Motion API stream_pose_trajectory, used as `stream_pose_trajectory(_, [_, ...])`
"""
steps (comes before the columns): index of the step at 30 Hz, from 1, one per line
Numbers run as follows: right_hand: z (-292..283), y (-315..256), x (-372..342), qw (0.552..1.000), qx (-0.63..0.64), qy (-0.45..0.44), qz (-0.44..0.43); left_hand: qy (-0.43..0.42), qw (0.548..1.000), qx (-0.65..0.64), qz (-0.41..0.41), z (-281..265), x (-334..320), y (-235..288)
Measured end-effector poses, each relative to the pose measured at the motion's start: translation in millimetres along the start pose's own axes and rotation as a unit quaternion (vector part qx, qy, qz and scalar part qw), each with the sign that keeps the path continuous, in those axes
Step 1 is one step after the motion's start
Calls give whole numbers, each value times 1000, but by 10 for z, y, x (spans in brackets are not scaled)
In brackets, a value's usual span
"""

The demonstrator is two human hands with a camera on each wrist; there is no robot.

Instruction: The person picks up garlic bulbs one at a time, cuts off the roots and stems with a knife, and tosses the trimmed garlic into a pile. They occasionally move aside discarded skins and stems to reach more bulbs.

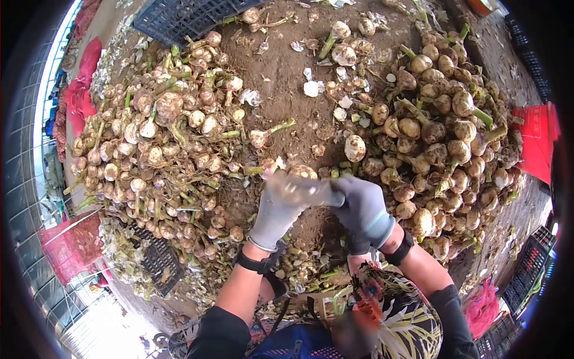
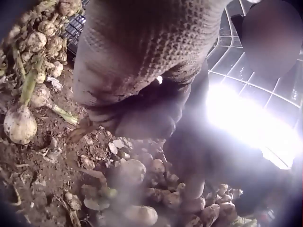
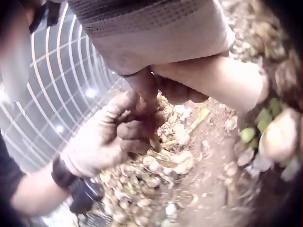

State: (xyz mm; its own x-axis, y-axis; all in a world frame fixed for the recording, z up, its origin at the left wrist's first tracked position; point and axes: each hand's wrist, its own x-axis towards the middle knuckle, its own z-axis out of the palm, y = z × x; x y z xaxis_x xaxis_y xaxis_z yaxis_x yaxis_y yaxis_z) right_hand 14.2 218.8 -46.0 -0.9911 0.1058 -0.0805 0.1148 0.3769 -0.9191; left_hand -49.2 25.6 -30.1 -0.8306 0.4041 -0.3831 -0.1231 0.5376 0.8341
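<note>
Both gloved hands meet low in the middle of the head view, between two heaps of garlic bulbs. The left hand reaches in from the left, its fingers blurred where they meet the right hand. Seen from the right wrist, the left hand has bent fingers close under the right hand, and a dark, blurred patch lies between them. In the left wrist view the left hand fills the top. Whatever lies within either hand is hidden or too blurred to tell.
Small bulbs are heaped at the left, larger bulbs at the right. A lone bulb lies on the soil beyond the hands. There is a dark crate at the top and a red bucket at the right.
</note>
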Motion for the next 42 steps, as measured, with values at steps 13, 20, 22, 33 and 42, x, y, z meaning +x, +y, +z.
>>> stream_pose_trajectory(13, [90, 94, -129, 977, -198, -47, -69, -43, 955, -284, -77, -120, -172, 164])
stream_pose_trajectory(20, [145, 425, -238, 967, 109, -36, 228, -46, 996, -29, 70, -39, -179, 292])
stream_pose_trajectory(22, [165, 326, -184, 975, 90, -49, 196, -61, 977, 171, 107, -23, -143, 181])
stream_pose_trajectory(33, [451, 678, -609, 975, 101, -46, 194, -120, 901, 98, 406, 375, 72, 1126])
stream_pose_trajectory(42, [52, 567, -162, 885, 321, 26, 335, -110, 882, 441, -126, -679, 1255, -669])
